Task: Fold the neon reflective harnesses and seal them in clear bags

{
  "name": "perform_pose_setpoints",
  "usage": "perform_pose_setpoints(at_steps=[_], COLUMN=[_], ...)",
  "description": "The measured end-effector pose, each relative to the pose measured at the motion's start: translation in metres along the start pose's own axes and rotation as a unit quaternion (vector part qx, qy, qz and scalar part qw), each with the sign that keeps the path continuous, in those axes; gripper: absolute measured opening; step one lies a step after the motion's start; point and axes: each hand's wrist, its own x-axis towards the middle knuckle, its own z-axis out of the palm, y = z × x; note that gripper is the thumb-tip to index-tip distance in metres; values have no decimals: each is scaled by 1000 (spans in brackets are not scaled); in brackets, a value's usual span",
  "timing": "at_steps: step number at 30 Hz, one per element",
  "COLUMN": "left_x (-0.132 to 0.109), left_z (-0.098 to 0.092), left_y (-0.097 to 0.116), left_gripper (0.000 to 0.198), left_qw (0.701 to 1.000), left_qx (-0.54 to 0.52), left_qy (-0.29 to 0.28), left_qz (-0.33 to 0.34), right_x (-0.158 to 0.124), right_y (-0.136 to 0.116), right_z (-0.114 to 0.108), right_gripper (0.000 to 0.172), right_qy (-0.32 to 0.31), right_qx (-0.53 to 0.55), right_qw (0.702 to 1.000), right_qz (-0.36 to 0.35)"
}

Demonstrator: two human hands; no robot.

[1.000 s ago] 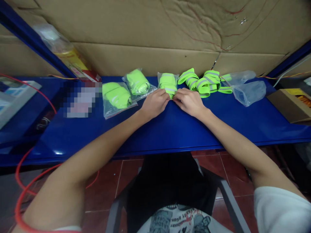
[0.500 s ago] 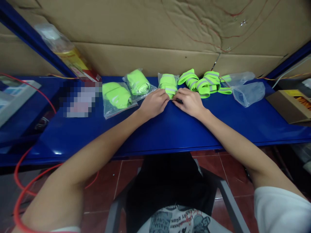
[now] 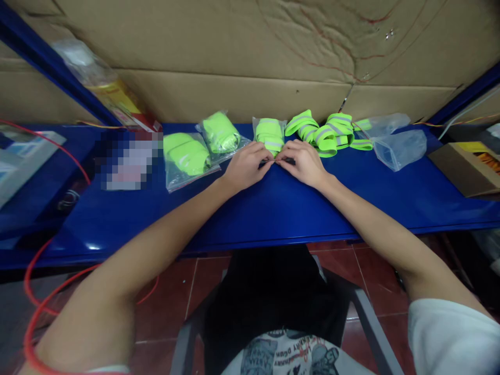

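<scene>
Both hands meet at the near edge of a clear plastic bag that holds a rolled neon-yellow reflective strap (image 3: 270, 130). My left hand (image 3: 250, 165) pinches that edge between thumb and fingers. From the other side my right hand (image 3: 302, 161) pinches it too, its fingertips close to the left ones. The bag's opening is mostly hidden by the fingers. To the left lie two more bagged yellow rolls, a nearer bagged roll (image 3: 186, 154) and a farther bagged roll (image 3: 221, 133). Loose reflective straps (image 3: 332, 134) lie in loops just right of my hands.
Clear plastic bags (image 3: 402, 148) lie at the right of the blue table (image 3: 250, 219). An open cardboard box (image 3: 464, 169) stands at the right edge. A bottle in plastic wrap (image 3: 105, 86) leans at the back left. A red hose (image 3: 29, 312) curves at lower left.
The fingertips of both hands have come closer together along the bag's edge, and the thumbs now show more plainly. The bags and straps lie as before.
</scene>
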Motion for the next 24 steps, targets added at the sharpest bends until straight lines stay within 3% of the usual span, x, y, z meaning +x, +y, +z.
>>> perform_pose_setpoints(at_steps=[16, 21, 24], left_x=[7, 4, 1], left_z=[-3, -14, -18], left_y=[0, 1, 1], left_gripper=[38, 24, 26], left_qw=[994, 995, 993], left_qx=[80, 73, 90], left_qy=[-57, -63, -76], left_qz=[44, 9, -15], right_x=[1, 1, 1], right_y=[8, 9, 7], right_z=[7, 2, 0], right_gripper=[23, 21, 18], right_qy=[7, 14, 14], right_qx=[16, 35, 33], right_qw=[999, 999, 999], right_qz=[-43, -34, -22])
